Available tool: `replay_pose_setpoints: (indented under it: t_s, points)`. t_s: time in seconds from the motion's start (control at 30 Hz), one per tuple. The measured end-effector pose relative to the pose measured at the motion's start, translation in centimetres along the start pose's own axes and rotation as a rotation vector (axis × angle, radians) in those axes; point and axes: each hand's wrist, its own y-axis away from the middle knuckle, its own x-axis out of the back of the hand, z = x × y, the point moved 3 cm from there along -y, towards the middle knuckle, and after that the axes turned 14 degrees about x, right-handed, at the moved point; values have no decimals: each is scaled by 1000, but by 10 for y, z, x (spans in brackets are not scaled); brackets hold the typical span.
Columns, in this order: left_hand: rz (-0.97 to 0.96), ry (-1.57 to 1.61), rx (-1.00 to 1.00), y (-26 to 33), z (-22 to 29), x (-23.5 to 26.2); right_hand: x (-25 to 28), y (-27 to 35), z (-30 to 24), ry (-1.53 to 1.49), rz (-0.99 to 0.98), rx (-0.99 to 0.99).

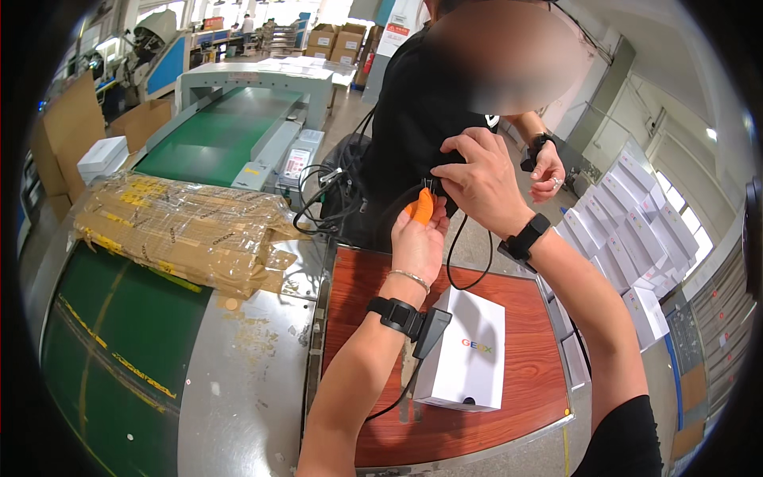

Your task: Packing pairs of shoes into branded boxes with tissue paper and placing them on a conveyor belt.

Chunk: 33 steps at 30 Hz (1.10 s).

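Observation:
In front of the co-worker's black shirt (397,119), my left hand (421,242) is closed around an orange-handled tool (424,205). The tool points upward, and its thin metal tip is too small to identify. Just to its upper right, my right hand (483,179) has bent fingers, with thumb and forefinger near the tip. Whatever is between those fingers merges with the dark shirt. A black cable (486,274) loops down below my right hand. Below my hands, a white lidded box (465,350) rests on the reddish wood-grain tabletop (532,350). Both my wrists wear black straps.
A co-worker stands just across the table, one hand (547,171) hanging at the right. To the left, a plastic-wrapped cardboard bundle (187,226) lies across the green conveyor (119,334). White boxes (628,222) are stacked at the right. Black cables (330,191) hang beside the machine.

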Motion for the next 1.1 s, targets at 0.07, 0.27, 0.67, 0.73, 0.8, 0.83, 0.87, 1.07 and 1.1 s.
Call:
replay_pose_setpoints:
  t_s: [0.07, 0.27, 0.67, 0.73, 0.8, 0.83, 0.87, 1.07, 1.1]
  points:
    - [-3, 15, -2, -2, 0, -3, -1, 3, 2, -17, -8, -11]
    - [5, 99, -5, -9, 5, -7, 0, 3, 0, 10, 25, -8]
    - [-131, 105, 118, -8, 14, 3, 10, 16, -8, 25, 55, -71]
    - [-121, 94, 115, -8, 17, 5, 17, 20, -11, 95, 75, -164]
    - [-39, 37, 102, -8, 19, 8, 12, 33, -14, -6, 29, -285]
    - [-40, 36, 106, -7, 19, 6, 6, 42, -14, -107, -20, -406]
    - [-17, 6, 89, -5, 19, 6, 1, 49, -16, -154, -23, -510]
    - [52, -53, 36, -6, 21, 4, -20, 50, -20, -412, 23, -609]
    - [74, -90, 3, -5, 23, 4, -23, 46, -22, -417, 26, -607]
